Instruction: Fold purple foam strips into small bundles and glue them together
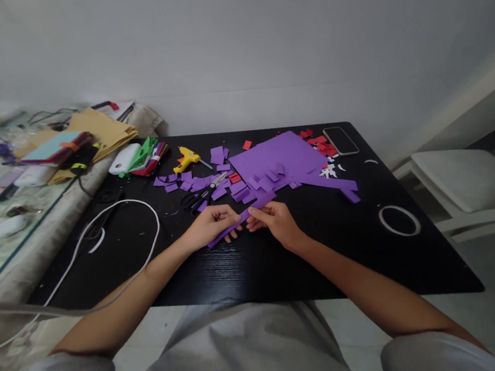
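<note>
A long purple paper strip (244, 216) slants between my hands above the near part of the black table. My left hand (213, 224) pinches it toward its lower end, and my right hand (275, 222) grips it near the middle. Just beyond lie a large purple sheet (273, 153) and many small cut purple pieces (194, 183). Black-handled scissors (204, 196) rest among those pieces, left of the strip. Another purple strip (331, 183) sticks out to the right of the sheet.
A yellow glue gun (187, 159) lies at the back left. Red scraps (320, 143) and a phone (340, 140) are at the back right, a tape ring (399, 220) at the right. A white cable (155, 223) loops across the left side. A white chair (474, 174) stands beyond.
</note>
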`<state>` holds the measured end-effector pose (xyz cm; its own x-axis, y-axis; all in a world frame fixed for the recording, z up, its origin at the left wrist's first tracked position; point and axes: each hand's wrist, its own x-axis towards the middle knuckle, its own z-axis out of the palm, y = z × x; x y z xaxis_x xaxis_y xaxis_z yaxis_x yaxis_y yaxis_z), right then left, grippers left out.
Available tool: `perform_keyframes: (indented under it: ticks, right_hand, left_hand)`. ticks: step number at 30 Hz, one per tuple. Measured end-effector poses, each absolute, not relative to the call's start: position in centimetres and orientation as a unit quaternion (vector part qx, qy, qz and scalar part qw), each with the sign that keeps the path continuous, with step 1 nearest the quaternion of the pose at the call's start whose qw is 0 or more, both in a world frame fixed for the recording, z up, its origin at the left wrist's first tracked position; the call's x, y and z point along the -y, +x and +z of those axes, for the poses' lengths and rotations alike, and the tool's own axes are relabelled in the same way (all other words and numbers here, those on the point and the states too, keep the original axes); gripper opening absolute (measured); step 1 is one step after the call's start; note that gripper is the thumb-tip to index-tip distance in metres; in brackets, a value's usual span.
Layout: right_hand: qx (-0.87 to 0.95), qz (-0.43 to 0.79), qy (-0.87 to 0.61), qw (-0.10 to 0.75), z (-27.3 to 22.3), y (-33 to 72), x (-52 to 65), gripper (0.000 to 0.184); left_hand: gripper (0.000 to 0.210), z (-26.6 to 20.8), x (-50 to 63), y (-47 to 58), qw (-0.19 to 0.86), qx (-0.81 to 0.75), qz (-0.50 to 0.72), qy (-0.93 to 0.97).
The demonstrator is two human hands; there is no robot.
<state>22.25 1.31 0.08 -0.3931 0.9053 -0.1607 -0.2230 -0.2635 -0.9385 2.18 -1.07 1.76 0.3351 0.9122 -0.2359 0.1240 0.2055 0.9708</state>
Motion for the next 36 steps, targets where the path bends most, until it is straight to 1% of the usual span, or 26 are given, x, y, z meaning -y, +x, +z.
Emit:
perform_keyframes:
  ticks: [4,12,16,23,32,36]
  right_hand:
    - [0.454,0.694,-0.375,0.415,0.2,22.3,-1.4,0.040]
    - [0.456,0.671,-0.383,0.441,0.6,22.9,-1.9,0.034]
    - [0.448,0.668,-0.387,0.451,0.5,22.6,-1.7,0.035]
    - [0.456,0.700,-0.371,0.406,-0.4,22.0,-1.2,0.041]
    - [0.446,0.692,-0.379,0.422,-0.4,22.1,-1.5,0.042]
    - [0.438,0.714,-0.375,0.398,-0.5,22.0,-1.3,0.042]
  left_hand:
    - [0.034,1.9,1.0,2.1,0.612,-0.481,0.319,0.541]
    - [0.033,2.0,0.9,1.9,0.609,-0.488,0.319,0.538]
    - [0.034,1.8,0.8,2.0,0.598,-0.490,0.329,0.542]
    - [0.036,1.5,1.0,2.3,0.593,-0.484,0.343,0.544]
    - [0.033,1.7,0.9,2.3,0.585,-0.479,0.360,0.546]
    - [0.032,1.6,1.0,2.4,0.587,-0.476,0.365,0.544]
